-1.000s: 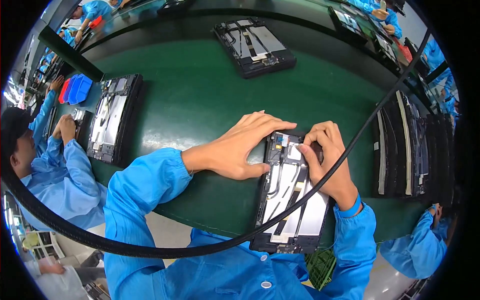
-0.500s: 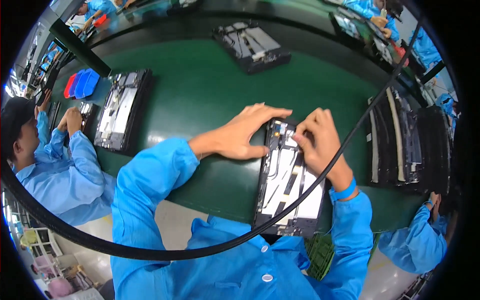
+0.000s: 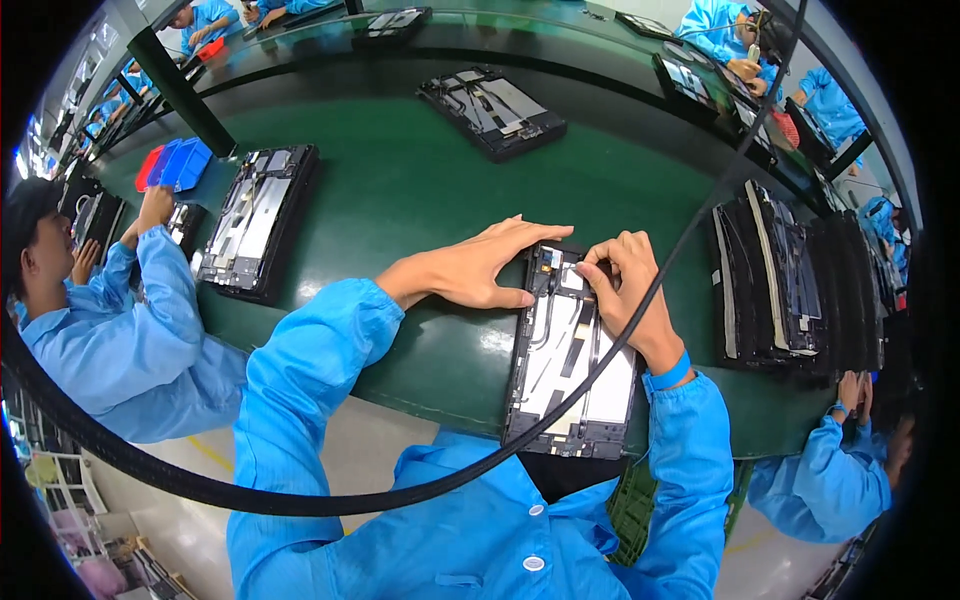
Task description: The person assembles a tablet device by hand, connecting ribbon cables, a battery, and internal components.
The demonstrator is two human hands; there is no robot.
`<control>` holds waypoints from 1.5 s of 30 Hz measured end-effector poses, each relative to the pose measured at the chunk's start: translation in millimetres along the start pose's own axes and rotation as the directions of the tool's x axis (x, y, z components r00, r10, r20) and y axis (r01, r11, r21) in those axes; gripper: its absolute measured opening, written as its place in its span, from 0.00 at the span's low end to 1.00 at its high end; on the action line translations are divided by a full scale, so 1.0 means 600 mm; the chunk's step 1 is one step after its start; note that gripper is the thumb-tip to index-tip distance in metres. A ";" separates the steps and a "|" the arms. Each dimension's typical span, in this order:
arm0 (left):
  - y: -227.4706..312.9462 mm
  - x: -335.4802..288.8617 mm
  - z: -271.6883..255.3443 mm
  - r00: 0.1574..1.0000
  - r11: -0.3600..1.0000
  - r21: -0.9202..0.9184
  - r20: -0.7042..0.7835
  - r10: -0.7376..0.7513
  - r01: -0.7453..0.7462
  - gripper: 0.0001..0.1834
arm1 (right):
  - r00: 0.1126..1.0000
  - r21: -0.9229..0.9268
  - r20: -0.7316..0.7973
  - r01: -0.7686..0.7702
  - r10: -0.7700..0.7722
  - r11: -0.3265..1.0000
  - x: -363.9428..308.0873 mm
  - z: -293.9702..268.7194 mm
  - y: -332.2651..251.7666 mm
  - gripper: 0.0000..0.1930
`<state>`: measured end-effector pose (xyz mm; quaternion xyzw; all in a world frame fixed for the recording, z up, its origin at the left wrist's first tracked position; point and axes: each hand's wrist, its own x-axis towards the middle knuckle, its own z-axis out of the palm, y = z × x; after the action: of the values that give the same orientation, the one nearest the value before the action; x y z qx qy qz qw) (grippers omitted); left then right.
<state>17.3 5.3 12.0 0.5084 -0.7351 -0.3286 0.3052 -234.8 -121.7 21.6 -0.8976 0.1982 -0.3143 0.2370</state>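
An opened tablet [image 3: 550,370] lies before me at the bench's near edge, its bright inner plate, dark ribbon strips and small boards facing up. My left hand [image 3: 468,268] is open along its upper left corner, fingers stretched over the top edge and thumb on the left side. On the upper right part, my right hand [image 3: 630,295] has its fingers curled, thumb and index close together at a small light patch. Whatever sits between those fingertips is hidden. A blue band [image 3: 668,374] circles my right wrist.
Other opened tablets lie left [image 3: 255,220] and far [image 3: 492,110] on the green bench [image 3: 400,190]. Foam-edged tablets [image 3: 790,270] stand in a row at right. Blue bins [image 3: 180,163] sit far left. A black cable [image 3: 400,497] arcs across the view. Co-workers [image 3: 130,310] flank me.
My view has shifted slightly. My right fingers have drawn closer together over the tablet's upper part; my left hand stays put. The left co-worker's hand has moved toward the bins.
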 end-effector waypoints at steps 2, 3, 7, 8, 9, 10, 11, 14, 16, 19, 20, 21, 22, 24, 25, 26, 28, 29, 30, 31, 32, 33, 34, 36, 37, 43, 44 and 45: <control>-0.006 0.005 0.001 0.997 0.997 0.010 0.009 0.071 -0.071 0.55 | 1.000 0.021 -0.003 -0.021 0.021 1.000 -0.001 -0.003 -0.003 0.07; 0.006 0.003 0.001 0.999 1.000 0.000 0.027 0.027 -0.027 0.54 | 0.999 0.033 0.004 -0.043 0.043 0.999 -0.004 -0.003 -0.004 0.07; 0.019 0.009 0.002 0.999 1.000 0.016 0.046 -0.002 0.001 0.54 | 0.999 0.034 -0.002 -0.040 0.040 0.999 -0.006 -0.003 0.002 0.08; 0.021 0.011 0.002 0.999 1.000 0.015 0.045 -0.005 0.005 0.54 | 1.000 0.025 -0.004 -0.019 0.019 1.000 -0.006 -0.004 0.002 0.08; 0.022 0.011 0.001 0.999 0.999 0.032 0.049 -0.012 0.011 0.54 | 0.999 0.030 -0.004 -0.043 0.043 0.999 -0.004 -0.005 -0.002 0.09; 0.024 0.010 0.000 0.998 0.999 0.049 0.053 -0.019 0.017 0.54 | 0.999 0.036 -0.001 -0.045 0.045 0.998 -0.003 -0.009 -0.008 0.09; 0.029 0.006 0.001 0.998 0.997 0.059 0.051 -0.042 0.039 0.53 | 0.997 0.031 0.042 -0.060 0.059 0.998 -0.004 -0.015 -0.014 0.08; 0.021 0.002 0.015 1.000 0.998 0.058 0.000 -0.001 0.001 0.53 | 0.996 0.027 0.060 -0.071 0.070 0.997 -0.011 -0.013 0.006 0.08; 0.021 -0.001 0.027 0.999 0.998 0.065 -0.046 0.025 -0.022 0.52 | 0.996 0.061 0.080 -0.042 0.037 0.997 -0.015 -0.020 0.003 0.08; 0.023 0.002 0.033 0.993 0.994 0.105 -0.118 0.029 -0.017 0.49 | 0.991 0.068 0.127 -0.059 0.050 0.996 -0.018 -0.029 0.012 0.08; 0.022 0.004 0.034 0.993 0.995 0.096 -0.116 0.031 -0.020 0.49 | 0.985 0.078 0.162 -0.064 0.051 0.995 -0.019 -0.033 0.014 0.08; 0.025 0.003 0.032 0.992 0.996 0.084 -0.122 0.025 -0.014 0.50 | 0.985 0.111 0.170 -0.052 0.033 0.992 -0.015 -0.033 0.013 0.09; 0.025 0.003 0.031 0.992 0.997 0.072 -0.128 0.018 -0.009 0.51 | 0.984 0.115 0.177 -0.055 0.034 0.992 -0.014 -0.033 0.012 0.09; 0.023 0.001 0.037 0.988 0.996 0.090 -0.153 0.038 -0.025 0.51 | 0.984 0.146 0.177 -0.059 0.032 0.988 -0.019 -0.032 0.009 0.09; 0.022 0.000 0.039 0.983 0.992 0.113 -0.173 0.067 -0.047 0.51 | 0.977 0.134 0.205 -0.088 0.060 0.987 -0.022 -0.036 0.009 0.09; 0.022 0.000 0.039 0.983 0.993 0.109 -0.172 0.062 -0.043 0.51 | 0.976 0.136 0.208 -0.093 0.063 0.986 -0.023 -0.038 0.007 0.09; 0.024 0.003 0.037 0.987 0.996 0.083 -0.158 0.026 -0.013 0.52 | 0.975 0.067 0.198 -0.115 0.100 0.991 -0.026 -0.038 0.008 0.09; 0.028 0.005 0.036 0.988 0.997 0.081 -0.152 0.024 -0.012 0.52 | 0.975 0.069 0.198 -0.121 0.106 0.990 -0.026 -0.036 0.012 0.09; 0.034 0.003 0.037 0.976 0.999 0.044 -0.216 0.015 -0.005 0.48 | 0.981 0.057 0.161 -0.118 0.107 0.991 -0.028 -0.032 0.015 0.09; 0.036 0.000 0.040 0.961 1.000 0.008 -0.278 0.003 -0.001 0.45 | 0.986 0.044 0.124 -0.115 0.109 0.992 -0.031 -0.028 0.017 0.09; 0.034 -0.003 0.044 0.963 1.000 0.005 -0.270 -0.001 0.003 0.45 | 0.985 0.048 0.124 -0.123 0.116 0.991 -0.030 -0.026 0.012 0.09; 0.029 -0.007 0.046 0.942 0.991 0.102 -0.314 0.115 -0.086 0.38 | 0.988 0.052 0.098 -0.122 0.117 0.991 -0.024 -0.024 0.004 0.09; 0.026 -0.009 0.045 0.909 0.964 0.202 -0.345 0.233 -0.170 0.31 | 0.991 0.056 0.071 -0.121 0.117 0.991 -0.022 -0.022 0.001 0.10; 0.024 -0.014 0.041 0.895 0.940 0.267 -0.331 0.298 -0.215 0.20 | 0.994 0.041 0.068 -0.086 0.083 0.995 -0.026 -0.020 0.011 0.11; 0.021 -0.015 0.042 0.889 0.910 0.321 -0.284 0.358 -0.264 0.21 | 0.995 0.053 0.059 -0.087 0.084 0.995 -0.027 -0.019 0.012 0.11; 0.031 -0.011 0.051 0.861 0.815 0.412 -0.122 0.493 -0.408 0.23 | 0.994 0.039 0.059 -0.094 0.091 0.995 -0.029 -0.022 0.008 0.10; 0.033 -0.009 0.053 0.861 0.812 0.415 -0.118 0.495 -0.410 0.23 | 0.991 0.033 0.061 -0.123 0.121 0.992 -0.031 -0.022 0.008 0.10; 0.036 -0.008 0.055 0.869 0.821 0.389 -0.096 0.486 -0.417 0.24 | 0.991 0.034 0.056 -0.122 0.120 0.992 -0.032 -0.022 0.009 0.10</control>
<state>-18.8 21.3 9.2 0.3947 -0.8490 -0.0578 0.3465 -258.6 -120.1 18.8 -0.8875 0.2399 -0.2787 0.2779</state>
